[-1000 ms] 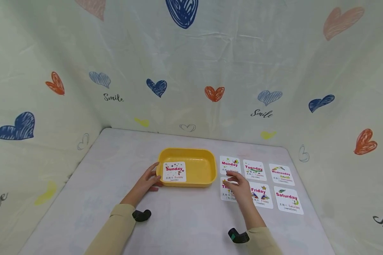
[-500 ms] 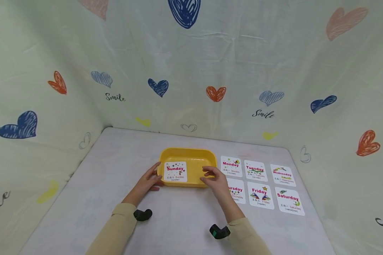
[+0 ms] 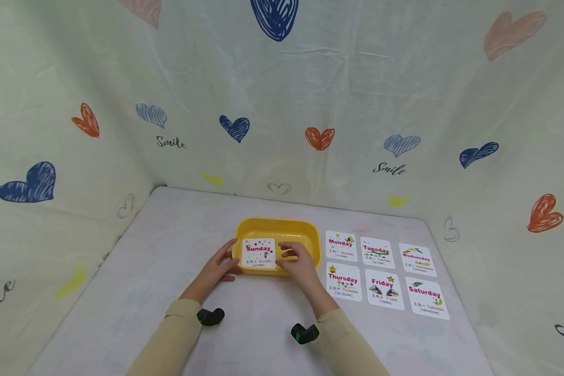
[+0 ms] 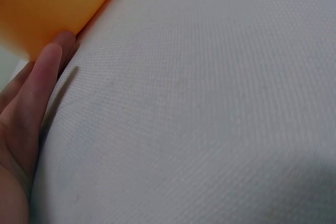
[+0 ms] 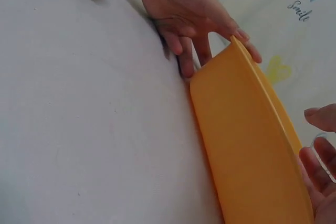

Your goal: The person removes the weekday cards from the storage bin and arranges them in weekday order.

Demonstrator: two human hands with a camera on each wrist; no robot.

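Observation:
A shallow yellow tray point(image 3: 298, 245) sits on the table with a white Sunday card point(image 3: 258, 253) lying in its left half. My left hand point(image 3: 219, 266) grips the tray's left end, thumb at the near corner; the right wrist view shows that hand point(image 5: 184, 11) with fingers over the rim and against the outer wall. Over the tray's near right part is my right hand point(image 3: 301, 263), fingers loosely bent and apart, with nothing between them. Its fingertips are close to the Sunday card's right edge. In the left wrist view, left fingers point(image 4: 44, 69) touch the tray's wall.
Right of the tray lie two rows of cards: Monday point(image 3: 341, 246), Tuesday point(image 3: 377, 253) and Wednesday point(image 3: 417, 259) behind, Thursday point(image 3: 343, 282), Friday point(image 3: 384, 289) and Saturday point(image 3: 427, 297) in front. A heart-printed curtain point(image 3: 277, 94) surrounds the table's back and sides.
My right hand has moved left from over the Thursday card to over the tray, near the Sunday card. The left hand stays at the tray's left end.

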